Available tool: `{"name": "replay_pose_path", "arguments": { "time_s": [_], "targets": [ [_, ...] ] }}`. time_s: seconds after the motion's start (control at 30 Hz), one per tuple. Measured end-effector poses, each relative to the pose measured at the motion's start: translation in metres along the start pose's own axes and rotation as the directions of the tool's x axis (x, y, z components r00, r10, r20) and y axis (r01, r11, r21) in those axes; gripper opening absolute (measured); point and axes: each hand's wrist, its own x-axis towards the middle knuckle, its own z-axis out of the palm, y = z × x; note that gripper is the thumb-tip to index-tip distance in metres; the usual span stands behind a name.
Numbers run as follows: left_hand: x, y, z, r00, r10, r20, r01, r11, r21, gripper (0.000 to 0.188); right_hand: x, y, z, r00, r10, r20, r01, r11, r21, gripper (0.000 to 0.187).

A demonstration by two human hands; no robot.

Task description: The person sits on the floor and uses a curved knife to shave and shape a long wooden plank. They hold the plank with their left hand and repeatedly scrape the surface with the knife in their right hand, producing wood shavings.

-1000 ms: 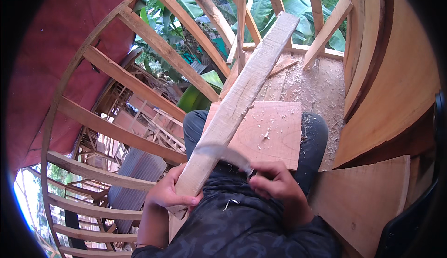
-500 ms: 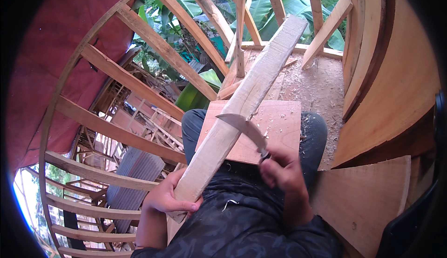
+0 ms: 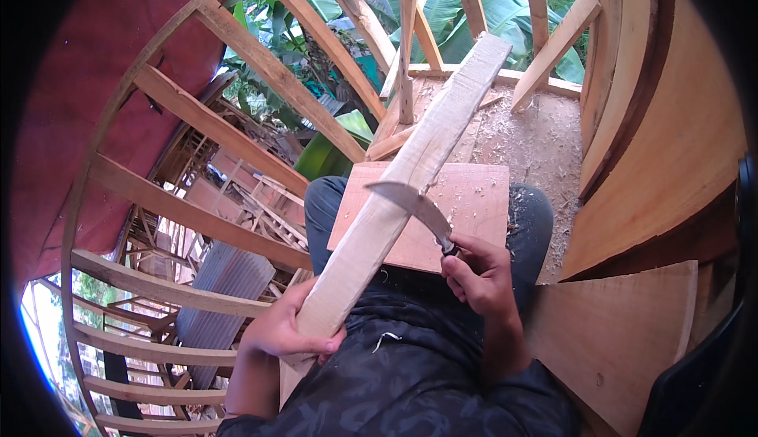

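Observation:
A long, pale wooden plank slants from my lap up toward the far right, its sides roughly cut. My left hand is closed round its near end. In my right hand is a curved knife, gripped by its dark handle, which the fingers mostly cover. The blade's tip lies over the plank's middle; whether it touches the wood I cannot tell. Beneath the plank a flat reddish board rests across my thighs, with shavings on it.
Curved wooden ribs rise on the left. Shavings litter the wooden floor ahead. Large curved panels stand at the right, above a loose board near my right side. A slanted stick leans at the far right.
The plank's far end has dropped slightly lower and nearer. My right hand has shifted a little up, and the knife blade now sits slightly higher over the plank.

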Motion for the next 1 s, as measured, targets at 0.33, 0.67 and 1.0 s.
{"name": "replay_pose_path", "arguments": {
  "time_s": [0.33, 0.67, 1.0],
  "targets": [
    [0.008, -0.008, 0.014, 0.989, -0.118, 0.089, 0.134, 0.969, -0.206, 0.071, -0.017, 0.003, -0.019, 0.928, -0.22, -0.302, 0.16, 0.965, -0.21, 0.025],
    [0.004, -0.008, 0.005, 0.998, -0.028, 0.058, 0.032, 0.997, -0.072, 0.07, -0.022, -0.016, -0.003, 0.953, 0.198, 0.228, -0.198, 0.98, -0.024, 0.024],
    [0.0, -0.009, 0.004, 1.0, -0.007, 0.006, 0.007, 0.996, -0.083, 0.065, -0.007, -0.008, -0.012, 0.994, 0.101, 0.047, -0.095, 0.989, -0.112, 0.026]
  ]
}}
